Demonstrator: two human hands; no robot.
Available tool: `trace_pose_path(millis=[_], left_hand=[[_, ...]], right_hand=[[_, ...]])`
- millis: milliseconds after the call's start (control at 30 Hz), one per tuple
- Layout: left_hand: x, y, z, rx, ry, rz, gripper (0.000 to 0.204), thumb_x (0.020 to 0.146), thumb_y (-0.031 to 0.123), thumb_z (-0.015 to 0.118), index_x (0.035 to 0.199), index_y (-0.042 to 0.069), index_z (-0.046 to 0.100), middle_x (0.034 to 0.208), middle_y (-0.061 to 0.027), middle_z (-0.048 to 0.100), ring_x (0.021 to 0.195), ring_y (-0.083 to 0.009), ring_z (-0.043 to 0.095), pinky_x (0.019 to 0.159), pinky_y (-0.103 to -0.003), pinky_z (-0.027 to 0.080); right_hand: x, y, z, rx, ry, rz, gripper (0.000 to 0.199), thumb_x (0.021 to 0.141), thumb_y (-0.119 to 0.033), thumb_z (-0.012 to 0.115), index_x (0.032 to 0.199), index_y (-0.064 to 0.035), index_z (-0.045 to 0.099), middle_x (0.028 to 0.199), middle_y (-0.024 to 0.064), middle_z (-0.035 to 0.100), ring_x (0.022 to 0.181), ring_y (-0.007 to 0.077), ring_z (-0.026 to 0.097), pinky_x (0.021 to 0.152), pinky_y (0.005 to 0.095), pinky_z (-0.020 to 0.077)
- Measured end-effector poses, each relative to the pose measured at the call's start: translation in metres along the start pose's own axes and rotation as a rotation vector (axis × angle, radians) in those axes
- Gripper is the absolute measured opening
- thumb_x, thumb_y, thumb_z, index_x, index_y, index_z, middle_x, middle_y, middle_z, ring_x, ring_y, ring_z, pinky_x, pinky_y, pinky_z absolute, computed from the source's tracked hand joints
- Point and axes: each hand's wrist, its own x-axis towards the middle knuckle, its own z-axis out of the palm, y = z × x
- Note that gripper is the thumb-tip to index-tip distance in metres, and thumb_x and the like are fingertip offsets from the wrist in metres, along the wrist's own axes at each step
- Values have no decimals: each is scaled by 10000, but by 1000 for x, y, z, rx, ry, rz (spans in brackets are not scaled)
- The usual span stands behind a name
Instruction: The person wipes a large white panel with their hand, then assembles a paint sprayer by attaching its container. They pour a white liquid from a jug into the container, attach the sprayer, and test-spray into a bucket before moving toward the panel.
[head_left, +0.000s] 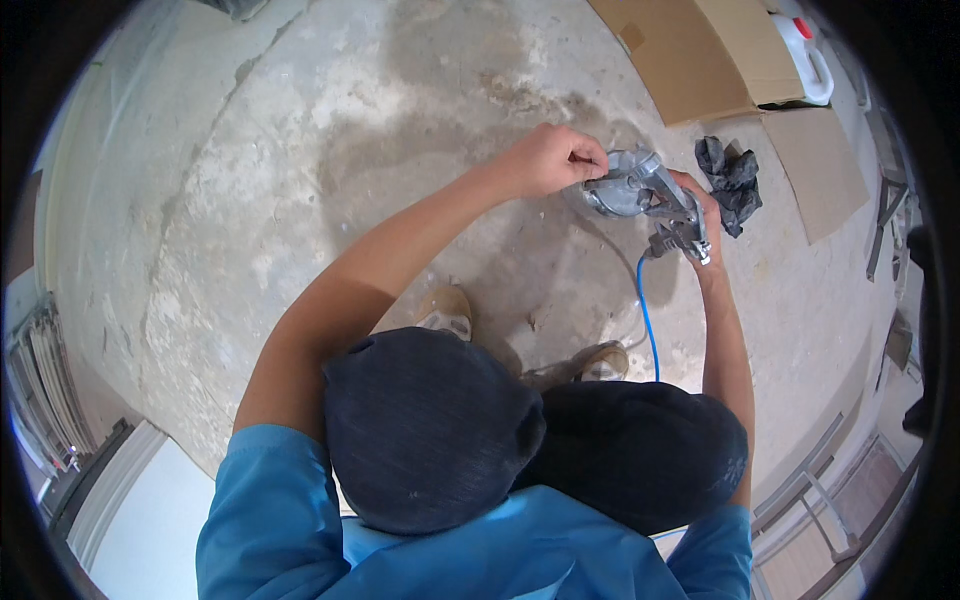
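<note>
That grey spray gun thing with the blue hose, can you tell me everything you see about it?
The spray gun looks like grey metal, smeared with pale dried paint. It has a round cup with a lid on its left and a slim gun body with a handle on its right. A thin blue hose hangs from the handle's bottom toward the person's knees. It is held above the concrete floor. The right hand grips the handle, and the left hand pinches the cup's lid.

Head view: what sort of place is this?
Probably a workshop or a room under renovation. The bare concrete floor is stained and patchy, flattened cardboard lies on it beside a white plastic jug, and both hands hold a grey spray gun on a blue hose.
</note>
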Motion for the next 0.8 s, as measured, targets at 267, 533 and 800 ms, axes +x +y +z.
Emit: trace_pose_path(millis=[267, 533, 800], left_hand=[[-6, 3, -6, 74, -64, -32, 219, 933, 183, 774, 1116, 67, 744, 1000, -64, 780, 917, -162, 704, 826, -324, 553], [-13, 22, 4, 525, 34, 70, 293, 846, 242, 787, 1112, 127, 743, 968, -59, 757, 893, -231, 707, 779, -367, 560], [-10, 22, 3, 527, 87, 109, 277, 845, 229, 767, 1104, 129, 756, 957, -59, 758, 864, -234, 717, 769, -372, 564]], right_hand=[[-1, -7, 0, 22, -20, 79, 395, 825, 79, 694, 1206, -25, 697, 1119, 7, 710, 993, 109, 643, 873, 246, 508], [-6, -11, 2, 136, 4, 177, 284, 941, -1, 652, 1223, -28, 680, 1100, 8, 698, 949, 95, 630, 845, 233, 493], [-75, -21, 27, 765, 181, 27, 708, 1025, -544, 609, 1482, -17, 485, 1343, 132, 659, 1300, 245, 595, 1124, 400, 400]])
